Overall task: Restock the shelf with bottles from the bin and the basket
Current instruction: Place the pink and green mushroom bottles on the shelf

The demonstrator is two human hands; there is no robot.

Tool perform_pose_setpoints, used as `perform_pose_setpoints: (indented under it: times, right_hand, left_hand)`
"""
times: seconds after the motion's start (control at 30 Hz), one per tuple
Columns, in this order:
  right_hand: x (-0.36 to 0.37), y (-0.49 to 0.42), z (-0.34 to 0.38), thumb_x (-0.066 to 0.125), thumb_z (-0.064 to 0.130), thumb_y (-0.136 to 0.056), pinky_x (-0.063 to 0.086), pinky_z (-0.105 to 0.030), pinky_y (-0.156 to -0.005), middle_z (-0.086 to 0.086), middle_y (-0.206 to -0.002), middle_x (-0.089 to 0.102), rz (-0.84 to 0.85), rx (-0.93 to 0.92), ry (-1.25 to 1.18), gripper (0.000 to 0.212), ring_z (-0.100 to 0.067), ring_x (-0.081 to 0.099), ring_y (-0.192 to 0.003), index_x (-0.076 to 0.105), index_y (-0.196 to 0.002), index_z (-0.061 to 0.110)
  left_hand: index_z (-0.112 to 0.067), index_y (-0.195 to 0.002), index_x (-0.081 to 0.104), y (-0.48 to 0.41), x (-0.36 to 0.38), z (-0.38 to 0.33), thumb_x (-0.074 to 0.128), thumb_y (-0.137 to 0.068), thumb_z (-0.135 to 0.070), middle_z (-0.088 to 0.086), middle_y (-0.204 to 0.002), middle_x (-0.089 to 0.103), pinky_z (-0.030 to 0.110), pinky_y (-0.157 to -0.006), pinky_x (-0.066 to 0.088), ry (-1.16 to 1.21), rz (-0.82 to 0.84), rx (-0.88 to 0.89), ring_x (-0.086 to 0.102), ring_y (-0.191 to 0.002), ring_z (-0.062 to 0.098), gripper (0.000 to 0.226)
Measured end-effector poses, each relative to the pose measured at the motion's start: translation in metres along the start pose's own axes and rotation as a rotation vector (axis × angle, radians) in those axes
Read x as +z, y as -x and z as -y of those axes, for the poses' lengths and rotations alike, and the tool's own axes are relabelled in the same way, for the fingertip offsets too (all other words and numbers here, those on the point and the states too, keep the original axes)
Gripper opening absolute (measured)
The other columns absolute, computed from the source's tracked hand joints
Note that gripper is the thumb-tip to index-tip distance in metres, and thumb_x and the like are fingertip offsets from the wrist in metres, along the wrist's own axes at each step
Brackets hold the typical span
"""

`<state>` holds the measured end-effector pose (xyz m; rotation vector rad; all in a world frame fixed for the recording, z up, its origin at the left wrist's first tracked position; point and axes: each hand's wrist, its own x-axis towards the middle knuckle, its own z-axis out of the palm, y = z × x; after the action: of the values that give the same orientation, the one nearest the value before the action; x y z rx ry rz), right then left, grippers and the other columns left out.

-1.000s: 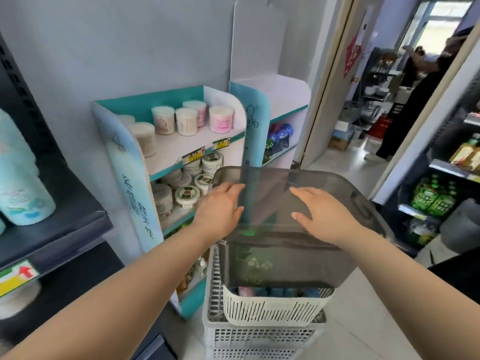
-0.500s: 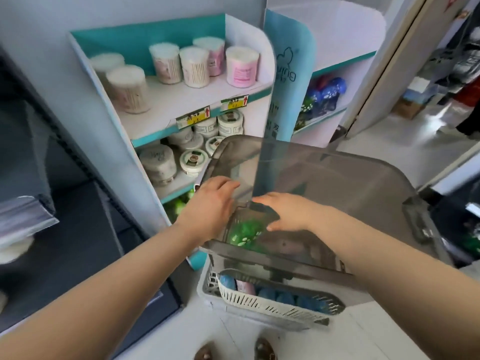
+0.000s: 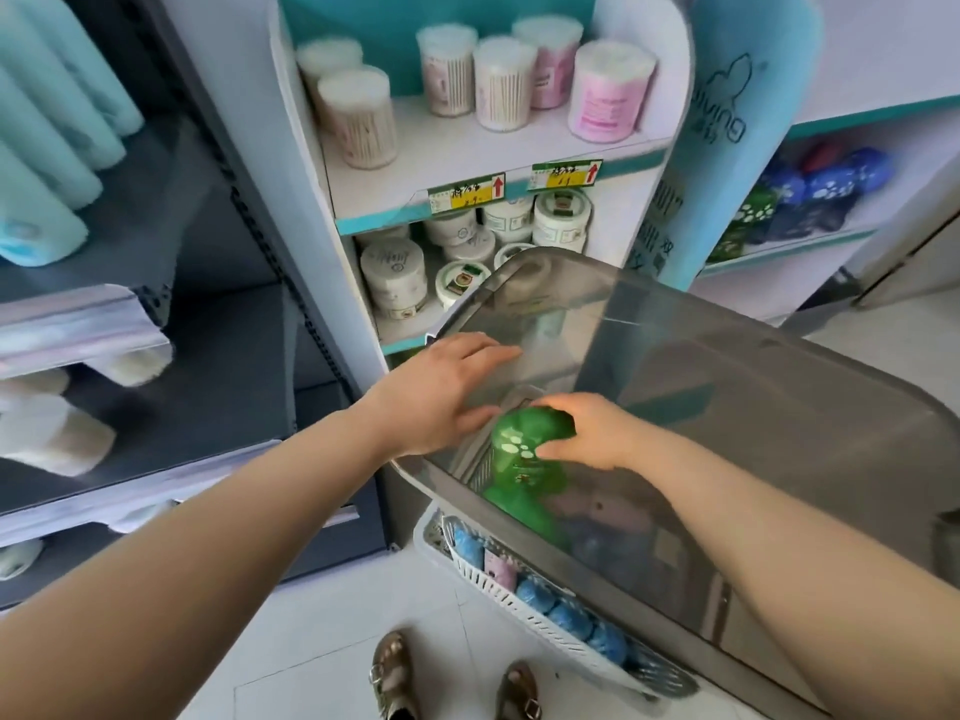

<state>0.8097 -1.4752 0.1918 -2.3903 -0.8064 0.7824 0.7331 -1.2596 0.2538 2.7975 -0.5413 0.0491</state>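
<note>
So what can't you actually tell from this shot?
Head view only:
- What else lies in the bin: its smoky wall dims it.
- Green bottle label: blurred, partly under the right hand.
- Basket far side: hidden under the bin.
- Price tags: writing too small.

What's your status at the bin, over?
Right hand grips green bottle inside grey bin, not yet lifted out. Left hand open, resting on bin's near corner. Basket of bottles sits underneath. Nothing seen in the way.
</note>
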Motion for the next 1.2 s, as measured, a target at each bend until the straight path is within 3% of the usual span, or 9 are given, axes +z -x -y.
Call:
perform_pose_setpoints:
  times: [0.1,0.2,0.33,0.43,0.5,0.67,0.93,1.03,1.2]
  right_hand:
    - [-0.034,0.015,0.008,0.078,0.023,-0.076,0.047,-0.033,-0.099,0.004,-0.113,0.064,-0.121,-0.051,-0.227,0.046,-0.011,0.061,-0.103,0.058,-0.118,0.026]
    - [-0.058,0.033,0.028,0.076,0.016,-0.078,0.051,-0.028,-0.091,0.008,-0.106,0.067,-0.174,-0.162,-0.387,0.039,-0.008,0.065,-0.098,0.058,-0.108,0.034]
    - [-0.050,0.042,0.038,0.070,0.021,-0.084,0.052,-0.020,-0.082,0.004,-0.107,0.067,-0.321,-0.163,-0.620,0.060,-0.006,0.067,-0.094,0.039,-0.134,0.033]
    - [-0.020,0.044,0.023,0.066,0.033,-0.086,0.045,-0.023,-0.097,-0.001,-0.132,0.055,-0.334,-0.056,-0.363,0.081,-0.007,0.055,-0.117,0.015,-0.149,0.029]
    - [0.005,0.045,0.010,0.065,0.038,-0.086,0.035,-0.032,-0.108,-0.005,-0.147,0.041,-0.166,-0.109,-0.013,0.084,-0.016,0.043,-0.133,0.013,-0.151,0.027]
    - [0.052,0.036,0.001,0.057,0.049,-0.086,0.039,-0.037,-0.104,-0.003,-0.148,0.038,0.168,-0.287,0.370,0.075,-0.026,0.043,-0.130,0.019,-0.148,0.035]
    - [0.055,0.028,-0.010,0.059,0.034,-0.086,0.040,-0.032,-0.100,-0.008,-0.147,0.041,0.105,-0.082,0.181,0.076,-0.028,0.048,-0.126,0.016,-0.149,0.028]
    - [0.048,0.027,-0.013,0.071,0.033,-0.079,0.040,-0.028,-0.098,-0.009,-0.139,0.049,0.072,0.045,0.038,0.079,-0.026,0.051,-0.121,0.028,-0.144,0.025]
    - [-0.009,0.043,0.009,0.079,0.019,-0.071,0.043,-0.024,-0.091,0.004,-0.117,0.060,-0.089,0.012,-0.045,0.061,-0.014,0.057,-0.106,0.054,-0.127,0.020]
  left_hand:
    - [-0.018,-0.147,0.030,-0.004,-0.004,-0.004,0.066,-0.084,-0.042,0.008,-0.144,0.043,0.026,-0.110,0.026,0.080,0.019,-0.040,0.040,-0.132,0.021,0.076]
    - [-0.025,-0.145,0.030,-0.013,-0.009,-0.017,0.072,-0.079,-0.043,0.001,-0.139,0.049,0.027,-0.109,0.035,0.340,0.064,-0.129,0.048,-0.124,0.013,0.081]
    - [-0.026,-0.122,0.047,-0.022,-0.013,-0.024,0.077,-0.076,-0.033,-0.009,-0.105,0.063,0.023,-0.083,0.053,0.668,-0.115,-0.254,0.063,-0.091,0.002,0.055]
    - [-0.022,-0.122,0.045,-0.022,-0.011,-0.018,0.078,-0.075,-0.031,-0.003,-0.107,0.061,0.029,-0.083,0.053,0.565,-0.244,-0.284,0.063,-0.092,0.011,0.058]
    - [-0.020,-0.123,0.045,-0.020,-0.007,-0.016,0.079,-0.074,-0.029,-0.001,-0.108,0.060,0.035,-0.087,0.051,0.500,-0.275,-0.306,0.063,-0.095,0.017,0.060]
    - [-0.018,-0.125,0.045,-0.021,-0.001,-0.017,0.078,-0.076,-0.032,-0.002,-0.108,0.059,0.031,-0.088,0.048,0.463,-0.281,-0.327,0.060,-0.097,0.017,0.061]
    - [-0.017,-0.124,0.045,-0.022,-0.001,-0.017,0.079,-0.075,-0.029,-0.004,-0.106,0.057,0.028,-0.088,0.047,0.442,-0.301,-0.331,0.059,-0.097,0.016,0.060]
    - [-0.018,-0.129,0.044,-0.022,-0.002,-0.018,0.078,-0.076,-0.028,-0.002,-0.113,0.058,0.026,-0.092,0.046,0.475,-0.292,-0.332,0.059,-0.103,0.015,0.064]
    - [-0.019,-0.133,0.046,-0.018,-0.019,-0.020,0.078,-0.077,-0.027,0.000,-0.117,0.061,0.030,-0.097,0.047,0.553,-0.344,-0.363,0.058,-0.107,0.012,0.065]
